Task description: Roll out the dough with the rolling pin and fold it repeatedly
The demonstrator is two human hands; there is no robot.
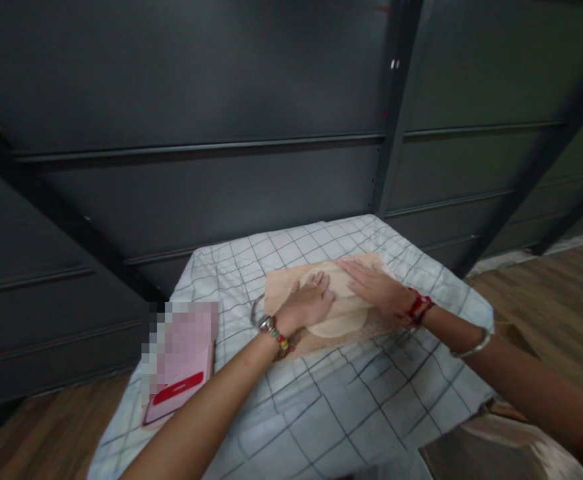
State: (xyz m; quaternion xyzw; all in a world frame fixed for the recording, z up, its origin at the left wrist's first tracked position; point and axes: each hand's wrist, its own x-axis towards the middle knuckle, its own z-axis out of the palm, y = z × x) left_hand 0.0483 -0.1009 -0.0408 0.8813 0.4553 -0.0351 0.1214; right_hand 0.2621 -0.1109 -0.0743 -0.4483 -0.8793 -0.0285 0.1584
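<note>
A flattened sheet of pale dough lies on a light wooden board on the table. Across the dough runs a pale rolling pin, its ends hidden beneath my palms. My left hand rests on the pin's left part, fingers stretched forward and slightly apart, with a ring on one finger. Over the right part lies my right hand, flat, its fingers extended toward the upper left. Neither hand is wrapped around the pin. Flour dusts the board's right side.
A white checked cloth covers the table. On the left stands a pink box with a red strip, partly pixelated. Dark metal panels rise behind the table. At the lower right is a brown box-like object; the floor is wooden.
</note>
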